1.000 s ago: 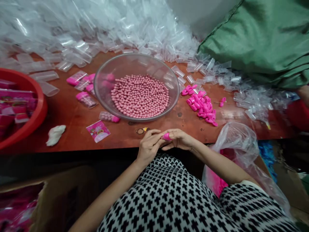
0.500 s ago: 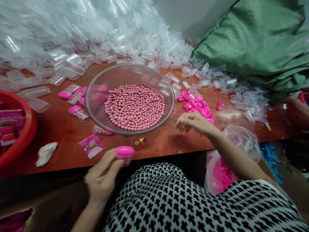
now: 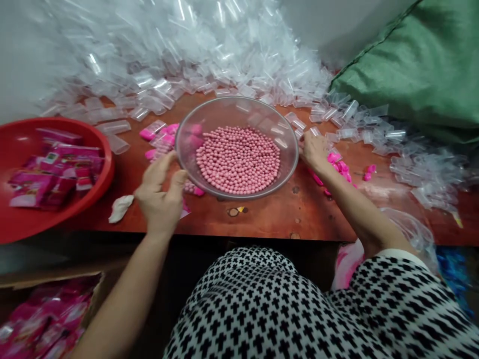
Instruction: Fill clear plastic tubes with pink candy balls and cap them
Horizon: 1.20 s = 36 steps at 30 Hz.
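Note:
A clear bowl (image 3: 187, 167) of pink beads (image 3: 239, 162) stands on the table between my hands. My left hand (image 3: 160, 197) is open at the bowl's left rim, thumb apart from the curled fingers, nothing seen in it. Behind its fingertips lie small clear containers with pink caps (image 3: 152, 130), filled with beads. At the right rim, my right hand (image 3: 314, 149) reaches down among loose clear tubes (image 3: 294, 119); its fingers are bunched, and what they hold, if anything, is hidden. Loose pink caps (image 3: 342, 169) lie just beyond that wrist, partly covered by the forearm.
A red basin (image 3: 108, 177) with pink packets stands at the left. Clear tubes (image 3: 209, 55) are heaped along the back. A green sack (image 3: 415, 75) sits at back right. A white crumpled scrap (image 3: 120, 208) lies near the front edge, above a carton of pink packets (image 3: 48, 319).
My left hand has moved up and forward to the bowl's left rim, and the pink-capped container no longer shows in it. My right hand has moved forward to the tubes. The view has shifted left.

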### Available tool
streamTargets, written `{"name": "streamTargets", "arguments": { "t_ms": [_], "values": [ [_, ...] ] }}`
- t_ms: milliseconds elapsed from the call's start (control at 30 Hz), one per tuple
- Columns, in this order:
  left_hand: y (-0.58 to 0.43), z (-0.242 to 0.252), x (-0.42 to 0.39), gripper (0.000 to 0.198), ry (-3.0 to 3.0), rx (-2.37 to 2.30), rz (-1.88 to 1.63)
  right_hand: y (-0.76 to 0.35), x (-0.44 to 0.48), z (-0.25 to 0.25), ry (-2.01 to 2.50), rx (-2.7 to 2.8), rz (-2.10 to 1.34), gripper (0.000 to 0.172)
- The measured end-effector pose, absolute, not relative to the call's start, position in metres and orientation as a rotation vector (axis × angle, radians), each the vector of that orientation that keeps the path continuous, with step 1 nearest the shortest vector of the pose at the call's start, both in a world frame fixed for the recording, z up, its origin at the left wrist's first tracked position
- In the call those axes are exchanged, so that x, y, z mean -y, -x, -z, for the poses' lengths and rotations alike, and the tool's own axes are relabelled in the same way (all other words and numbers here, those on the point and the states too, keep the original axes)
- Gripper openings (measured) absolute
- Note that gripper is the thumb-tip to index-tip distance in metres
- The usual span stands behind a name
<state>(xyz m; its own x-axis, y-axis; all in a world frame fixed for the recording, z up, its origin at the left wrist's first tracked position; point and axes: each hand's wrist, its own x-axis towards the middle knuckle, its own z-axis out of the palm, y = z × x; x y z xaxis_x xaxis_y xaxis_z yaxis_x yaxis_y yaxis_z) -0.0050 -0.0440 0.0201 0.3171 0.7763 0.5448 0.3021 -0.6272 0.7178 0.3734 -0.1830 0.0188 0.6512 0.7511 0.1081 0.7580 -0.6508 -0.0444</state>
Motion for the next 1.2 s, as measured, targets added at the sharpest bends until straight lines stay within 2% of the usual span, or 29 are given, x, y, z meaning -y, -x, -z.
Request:
{"name": "streamTargets", "arguments": {
  "t_ms": [133,267,333,400,500,567,667,867,1067,1200],
  "values": [
    [-0.005,-0.022,0.075,0.042,-2.273,-0.781,-1.252,-0.37,0.193,-0.031,2.495,1.439,0.146,0.034],
    [-0.011,-0.011,0.079,0.039,-2.293,-0.718,-1.258,-0.349,0.186,-0.077,2.226,1.608,0.284,0.037],
    [-0.012,-0.007,0.079,0.037,-2.274,-0.711,-1.293,-0.327,0.172,-0.097,2.201,1.926,0.148,0.038],
    [-0.012,-0.005,0.08,0.037,-2.262,-0.719,-1.307,-0.301,0.153,-0.106,2.215,2.359,-0.034,0.032],
    [-0.013,-0.005,0.081,0.037,-2.244,-0.721,-1.309,-0.261,0.123,-0.097,2.173,2.909,-0.252,0.028],
    [-0.013,-0.006,0.082,0.038,-2.234,-0.711,-1.321,-0.238,0.107,-0.083,2.079,3.032,-0.377,0.031],
    [-0.012,-0.006,0.082,0.037,-2.235,-0.713,-1.312,-0.216,0.089,-0.066,1.95,2.802,-0.624,0.041],
    [-0.007,-0.013,0.08,0.039,-2.263,-0.707,-1.283,-0.232,0.087,-0.059,1.538,1.71,-1.15,0.049],
    [-0.023,-0.05,0.07,0.046,-2.206,-0.718,-1.111,-0.247,0.112,-0.081,1.356,1.44,-1.129,0.057],
    [-0.05,-0.068,0.064,0.03,-1.926,-0.591,-0.811,-0.247,0.128,-0.092,1.28,1.45,-1.131,0.055]
  ]
}}
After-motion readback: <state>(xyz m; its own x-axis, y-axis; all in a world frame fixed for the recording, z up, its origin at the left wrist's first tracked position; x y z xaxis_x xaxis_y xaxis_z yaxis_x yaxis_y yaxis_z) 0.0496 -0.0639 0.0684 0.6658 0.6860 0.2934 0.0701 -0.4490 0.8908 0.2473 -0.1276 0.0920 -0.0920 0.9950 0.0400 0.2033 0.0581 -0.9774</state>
